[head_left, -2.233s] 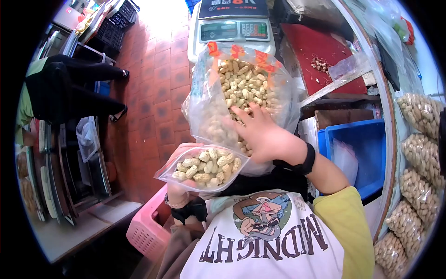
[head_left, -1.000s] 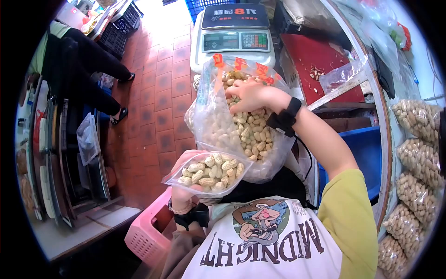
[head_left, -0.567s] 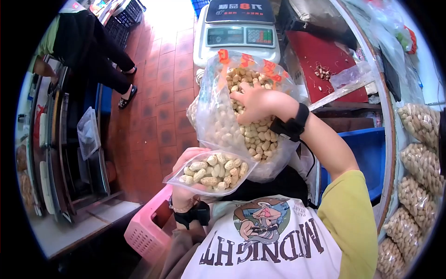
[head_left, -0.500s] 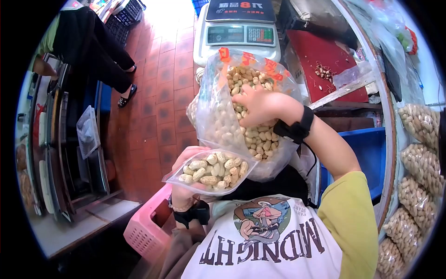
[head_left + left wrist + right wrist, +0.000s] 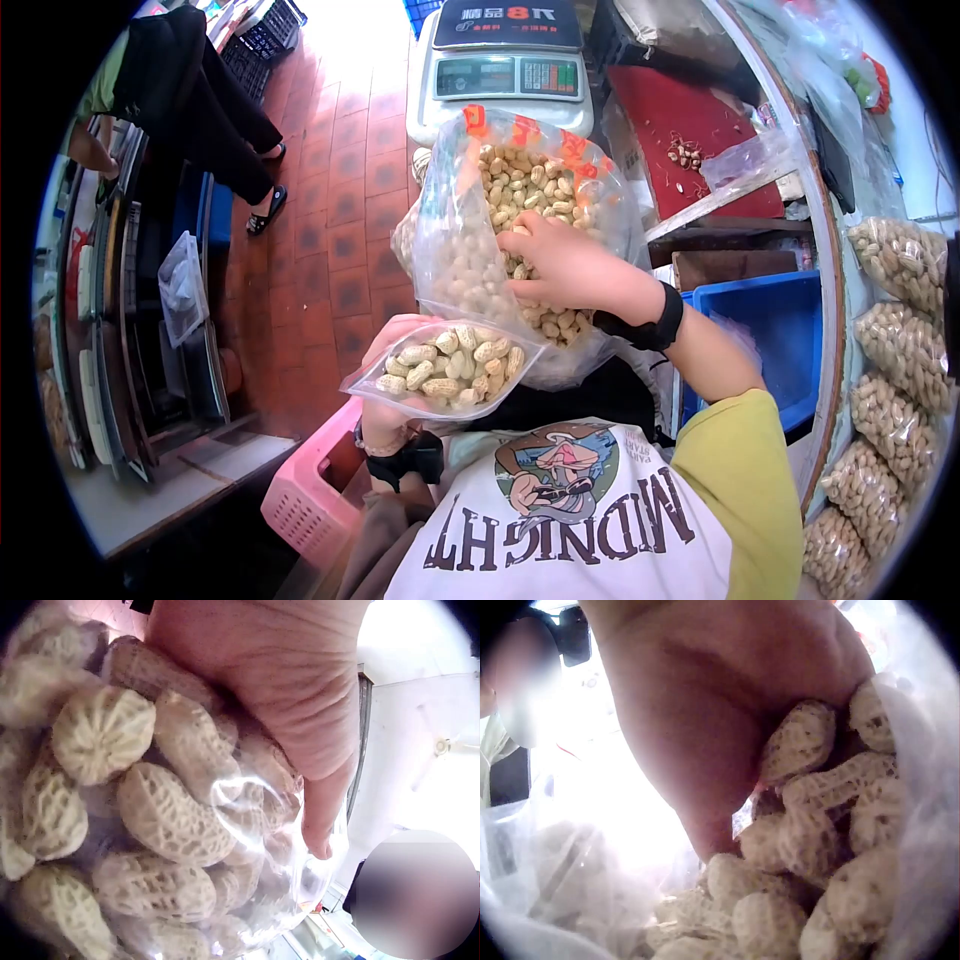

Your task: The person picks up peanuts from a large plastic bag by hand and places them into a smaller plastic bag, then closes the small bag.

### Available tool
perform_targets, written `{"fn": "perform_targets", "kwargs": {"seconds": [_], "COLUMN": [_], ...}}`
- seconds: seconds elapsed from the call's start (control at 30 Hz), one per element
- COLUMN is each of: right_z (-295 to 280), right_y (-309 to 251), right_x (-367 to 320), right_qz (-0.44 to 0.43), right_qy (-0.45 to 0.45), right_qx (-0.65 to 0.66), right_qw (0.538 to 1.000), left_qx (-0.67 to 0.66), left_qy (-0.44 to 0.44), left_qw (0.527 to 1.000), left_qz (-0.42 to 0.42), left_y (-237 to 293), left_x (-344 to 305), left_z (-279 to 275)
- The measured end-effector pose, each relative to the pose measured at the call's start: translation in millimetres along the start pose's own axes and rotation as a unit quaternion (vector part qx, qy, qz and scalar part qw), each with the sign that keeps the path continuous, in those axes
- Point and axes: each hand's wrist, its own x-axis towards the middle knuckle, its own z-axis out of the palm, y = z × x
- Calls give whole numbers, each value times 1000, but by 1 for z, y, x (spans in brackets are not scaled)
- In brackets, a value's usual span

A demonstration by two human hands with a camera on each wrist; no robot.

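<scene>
My left hand [image 5: 392, 338] grips a small clear zip bag [image 5: 360, 384] from beneath and the side, its mouth spread and whole peanuts [image 5: 455, 365] showing inside. In the left wrist view the thumb and palm [image 5: 285, 690] lie along the bag's bulging wall. My right hand [image 5: 570, 262] is down in a large clear sack [image 5: 450, 250] of unshelled peanuts, fingers curled among them. Up close in the right wrist view, several peanuts [image 5: 802, 739] lie against its palm [image 5: 705, 705]. The right fingertips are partly hidden by peanuts.
Behind the sack stands a digital scale [image 5: 505, 78]. To the right are a red board [image 5: 680, 140] with scraps, a blue bin [image 5: 765, 350] and several filled peanut bags [image 5: 885, 425]. A pink basket [image 5: 310, 500] sits lower left. Another person [image 5: 190, 100] stands at the far left.
My right hand has drawn back from the far part of the sack toward its near side, fingers curling in. The left hand keeps the zip bag in nearly the same place.
</scene>
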Motion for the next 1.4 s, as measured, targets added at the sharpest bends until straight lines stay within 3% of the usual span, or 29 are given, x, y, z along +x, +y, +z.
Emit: {"fn": "perform_targets", "kwargs": {"seconds": [0.17, 0.23, 0.37, 0.43, 0.47, 0.5, 0.53, 0.57, 0.6, 0.63, 0.7, 0.77, 0.83, 0.97, 1.07, 1.27, 1.33, 1.4], "right_z": [-2, -11, -13, -15, -18, -25, -32, -35, -32, -29, -26, -21, -14, -13, -15, -16, -15, -16], "right_y": [-3, -7, 9, 14, 16, 14, 14, 14, 14, 18, 28, 32, 35, 29, 25, 20, 19, 14], "right_x": [6, 12, 19, 25, 23, 23, 25, 27, 31, 33, 38, 35, 35, 25, 18, 9, 7, 4], "right_qz": [-45, 20, -1, -91, -9, -10, 49, 106, 148, 148, 136, 149, 143, 181, 174, 154, 163, 161], "right_qy": [-13, -77, -76, -5, -22, -25, -34, -42, 27, 26, -39, -21, -48, 0, -7, 27, 27, 36], "right_qx": [-35, 15, 108, 196, 286, 285, 440, 580, 628, 626, 801, 798, 825, 805, 823, 795, 795, 785], "right_qw": [998, 997, 991, 976, 958, 958, 896, 806, 764, 765, 581, 583, 545, 565, 541, 587, 584, 597], "left_qx": [48, 32, 22, 10, 10, 12, 15, 13, 16, 21, 14, 8, -17, -3, -6, -4, 7, 13], "left_qy": [16, 40, 31, 21, 24, 21, 18, 19, 23, 28, 10, -7, -31, -54, -58, -60, -11, -12], "left_qw": [999, 989, 999, 1000, 1000, 1000, 1000, 1000, 999, 999, 1000, 1000, 999, 998, 998, 998, 999, 999], "left_qz": [-12, -136, -39, -3, -3, -8, -14, -14, -18, -22, -20, -19, 3, 18, 38, 35, -36, -28], "left_y": [9, 15, 8, 3, 4, 6, 6, 5, 3, 2, 7, 8, 4, 1, -2, 1, 6, 6], "left_x": [-4, -13, -2, -3, -3, -2, -2, -3, -5, -5, 0, 3, 2, 5, 5, 6, 3, 4], "left_z": [7, 3, 9, 7, 6, 7, 7, 6, 4, 4, 5, 4, 0, -5, -5, -1, 4, 4]}}
